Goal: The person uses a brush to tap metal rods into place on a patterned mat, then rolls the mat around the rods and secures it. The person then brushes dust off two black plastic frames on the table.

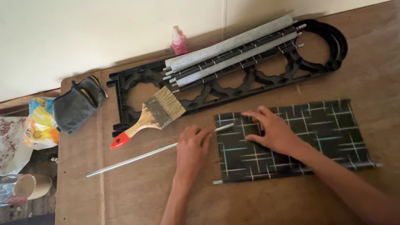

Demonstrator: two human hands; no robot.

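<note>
On the table (121,214), my left hand (191,146) pinches a thin metal rod (144,155) w/ its tip on the black patterned sheet (315,139); right hand (273,129), fingers spread, presses it flat so it won't shift.

1. The left hand (191,146) pinches a thin metal rod (149,154) at the left edge of a dark patterned sheet (325,135).
2. The right hand (273,129) presses flat on the sheet.
3. A paintbrush (152,116) lies just above the rod, against a black plastic frame (206,83) carrying grey rolls (232,47).
4. All rest on a wooden table (121,214).
</note>
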